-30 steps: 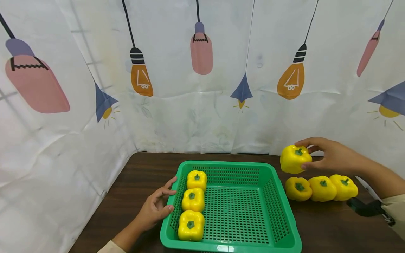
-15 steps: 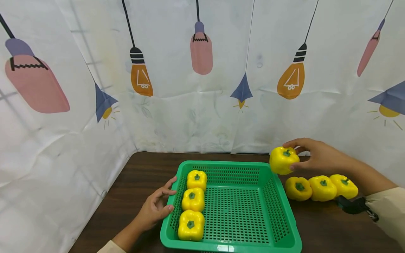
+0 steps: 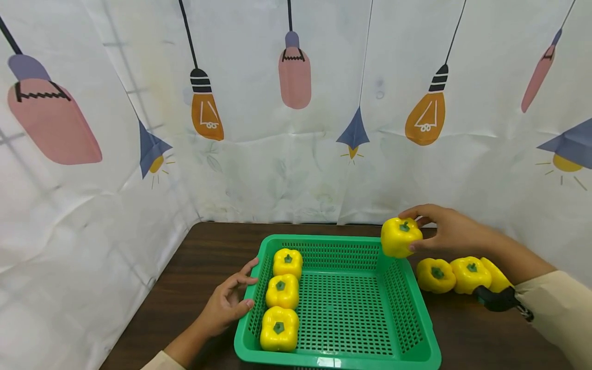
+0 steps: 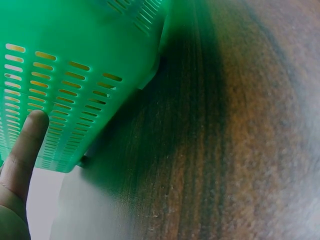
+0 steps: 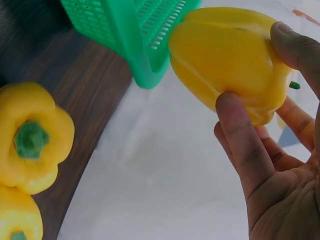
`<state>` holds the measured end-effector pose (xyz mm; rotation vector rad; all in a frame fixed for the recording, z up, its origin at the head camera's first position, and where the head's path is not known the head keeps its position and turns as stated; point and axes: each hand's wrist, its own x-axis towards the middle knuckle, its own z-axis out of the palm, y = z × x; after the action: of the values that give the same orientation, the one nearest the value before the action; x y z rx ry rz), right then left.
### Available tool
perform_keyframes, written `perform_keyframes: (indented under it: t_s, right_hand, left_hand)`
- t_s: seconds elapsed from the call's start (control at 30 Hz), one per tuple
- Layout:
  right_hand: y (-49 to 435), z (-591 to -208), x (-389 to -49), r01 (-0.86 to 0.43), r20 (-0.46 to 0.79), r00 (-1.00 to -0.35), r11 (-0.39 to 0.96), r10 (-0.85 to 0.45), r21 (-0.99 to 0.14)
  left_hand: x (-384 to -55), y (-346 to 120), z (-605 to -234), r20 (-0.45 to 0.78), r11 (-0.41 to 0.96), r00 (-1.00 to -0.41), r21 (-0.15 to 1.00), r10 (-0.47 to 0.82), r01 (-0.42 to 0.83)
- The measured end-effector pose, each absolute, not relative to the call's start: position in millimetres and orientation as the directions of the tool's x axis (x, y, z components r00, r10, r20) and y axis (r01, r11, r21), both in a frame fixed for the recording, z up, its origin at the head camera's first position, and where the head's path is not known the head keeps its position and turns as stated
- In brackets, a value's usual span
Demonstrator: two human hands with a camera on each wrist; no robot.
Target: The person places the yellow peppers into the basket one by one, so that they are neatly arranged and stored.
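My right hand [image 3: 450, 231] holds a yellow bell pepper [image 3: 399, 238] between thumb and fingers, over the far right corner of the green basket [image 3: 339, 359]. Its green stem faces up in the head view; the right wrist view shows the held pepper [image 5: 227, 60] from the side. Against the basket's left side rests my left hand [image 3: 226, 303], fingers spread along the rim. In the left wrist view a fingertip [image 4: 36, 120] touches the slotted wall. Inside the basket, three yellow peppers [image 3: 282, 292] form a row along the left wall.
To the right of the basket, three more yellow peppers [image 3: 436, 276] sit side by side on the dark wooden table [image 3: 185, 277], the farthest partly hidden by my right arm. A white curtain [image 3: 259, 169] printed with lamps hangs behind the table.
My right hand has carried the held pepper leftward, from above the peppers on the table to over the basket's far right corner. The left hand has stayed in place.
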<state>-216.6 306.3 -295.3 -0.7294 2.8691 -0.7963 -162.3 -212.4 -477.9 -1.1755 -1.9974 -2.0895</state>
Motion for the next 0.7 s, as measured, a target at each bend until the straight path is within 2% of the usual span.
perform_keyframes:
  t_s: [0.7]
  right_hand:
    - [276.1, -304.1, -223.5, -0.395, -0.015, -0.850, 0.655, -0.527, -0.644]
  left_hand:
    - [-162.0, -211.9, -478.7, 0.521, -0.179, -0.713, 0.847, 0.469, 0.501]
